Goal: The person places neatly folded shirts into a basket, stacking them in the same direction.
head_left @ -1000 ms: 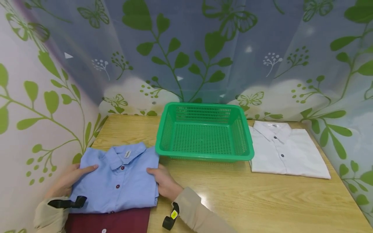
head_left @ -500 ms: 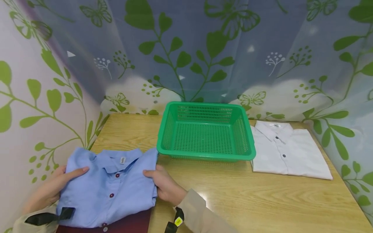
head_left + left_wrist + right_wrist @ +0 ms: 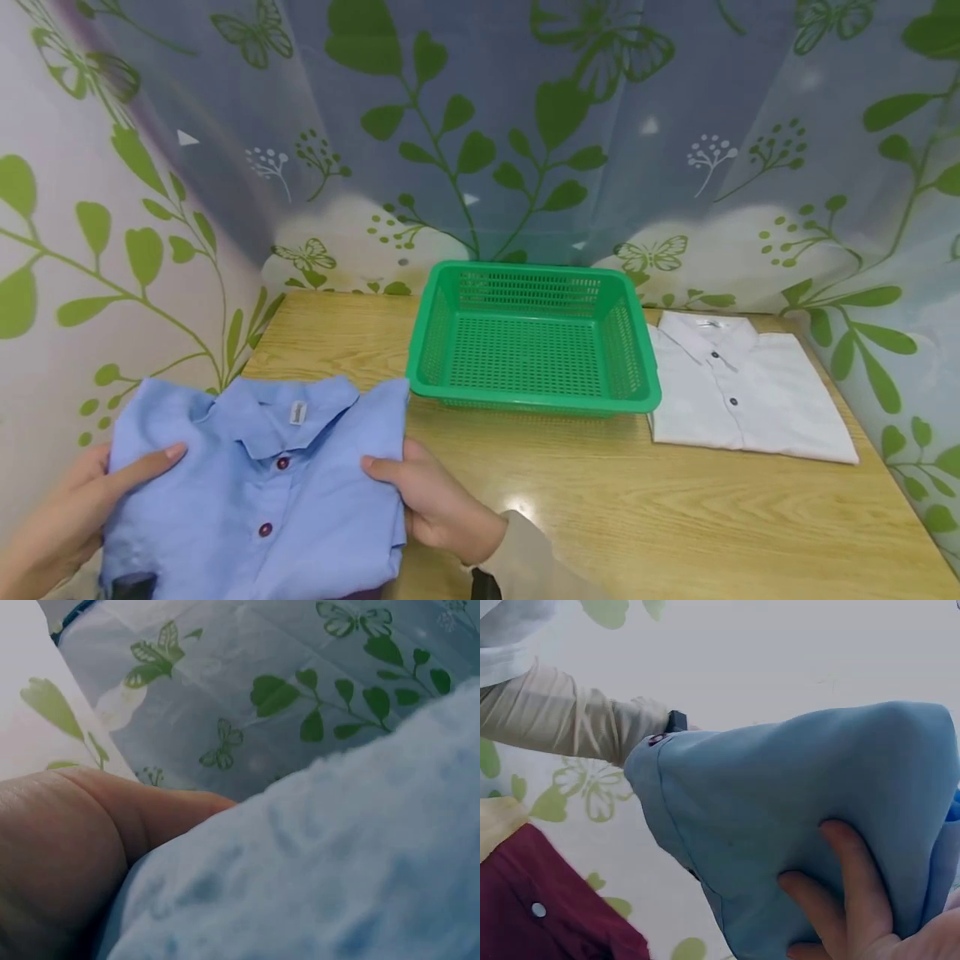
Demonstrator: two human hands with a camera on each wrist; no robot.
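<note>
Folded blue shirt (image 3: 232, 500) spans side to side between left hand (image 3: 78, 508) and right hand (image 3: 446, 504), each grip holding an edge, thumbs on top, right fingers (image 3: 864, 889) underneath. Collar points away from the person; shirt raised above the maroon garment (image 3: 566, 892). Green basket (image 3: 532, 401) sits ahead-right on the worktop (image 3: 637, 508), right hand nearer.

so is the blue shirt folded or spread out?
Folded: the blue shirt is a compact bundle with its collar showing, held at the sides by the left hand and the right hand.
</note>
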